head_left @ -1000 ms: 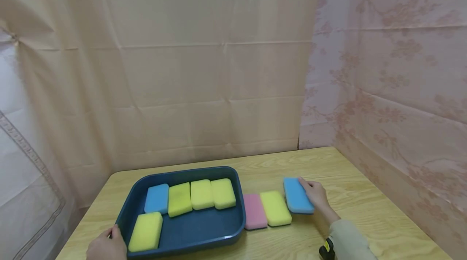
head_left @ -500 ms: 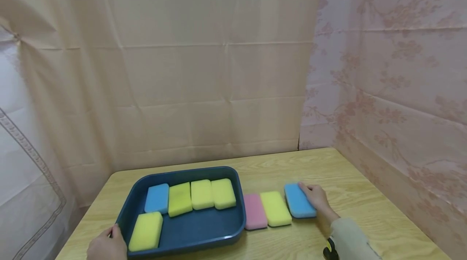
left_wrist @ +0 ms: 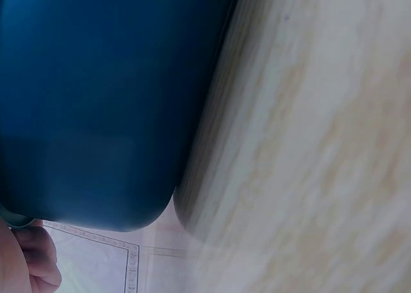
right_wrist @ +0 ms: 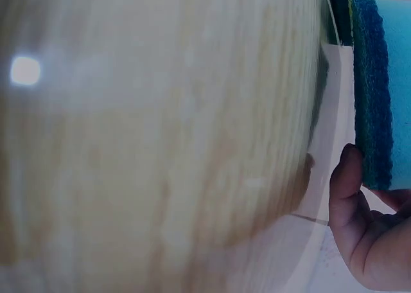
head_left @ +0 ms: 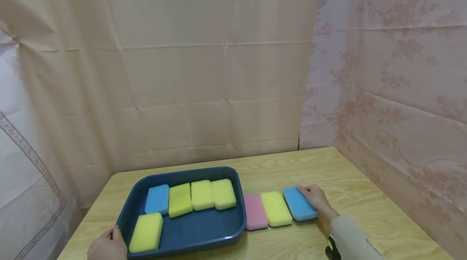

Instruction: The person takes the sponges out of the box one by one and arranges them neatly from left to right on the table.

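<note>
My left hand (head_left: 108,245) grips the near left rim of a dark blue tray (head_left: 200,227). The left wrist view has the tray's outer wall (left_wrist: 103,113) filling its left half, with curled fingers (left_wrist: 40,254) at the rim. On the right, my right hand (head_left: 315,197) holds a blue sponge (head_left: 300,204) by its right edge, fingers and thumb around it. The right wrist view shows that sponge's dark scouring layer (right_wrist: 374,100). Just left of it lie a yellow sponge (head_left: 276,209) and a pink sponge (head_left: 255,212), side by side against the tray.
Inside the tray, a blue sponge (head_left: 157,199), a greenish-yellow sponge (head_left: 180,199) and two paler yellow ones form a back row. Another yellow sponge (head_left: 146,232) lies near the front left. Cloth curtains (head_left: 219,90) hang behind the wooden table (head_left: 350,183).
The blue sponge in my right hand has come down and toward me, ending beside the yellow sponge on the table. My left hand and the tray have stayed put.
</note>
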{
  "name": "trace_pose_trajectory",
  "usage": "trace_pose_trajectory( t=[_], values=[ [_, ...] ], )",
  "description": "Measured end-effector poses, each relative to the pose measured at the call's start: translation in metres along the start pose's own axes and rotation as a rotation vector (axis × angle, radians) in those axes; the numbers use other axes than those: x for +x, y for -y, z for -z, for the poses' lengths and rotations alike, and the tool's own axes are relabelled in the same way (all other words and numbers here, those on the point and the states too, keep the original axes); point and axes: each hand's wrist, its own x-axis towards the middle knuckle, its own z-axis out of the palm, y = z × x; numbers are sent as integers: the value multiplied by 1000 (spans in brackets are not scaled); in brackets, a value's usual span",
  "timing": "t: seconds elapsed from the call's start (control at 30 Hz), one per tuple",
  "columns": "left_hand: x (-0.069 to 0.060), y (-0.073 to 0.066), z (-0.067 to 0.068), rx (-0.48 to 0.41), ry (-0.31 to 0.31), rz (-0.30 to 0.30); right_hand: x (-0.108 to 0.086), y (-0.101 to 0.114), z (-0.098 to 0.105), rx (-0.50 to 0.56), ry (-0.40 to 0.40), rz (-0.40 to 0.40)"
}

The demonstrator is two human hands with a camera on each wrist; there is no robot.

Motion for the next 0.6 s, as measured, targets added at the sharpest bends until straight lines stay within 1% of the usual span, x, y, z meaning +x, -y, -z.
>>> trace_pose_trajectory(
  t=[0.2, 0.33, 0.47, 0.6],
  values=[
    [-1, 0, 1, 2, 6, 8, 1, -1, -2, -14, 21, 13],
    [0, 1, -1, 5, 3, 11, 3, -3, -4, -36, 27, 41],
    [1, 1, -1, 18, 10, 15, 2, -3, -5, -46, 37, 41],
    [1, 1, -1, 10, 6, 13, 1, -1, -5, -50, 37, 41]
  ],
)
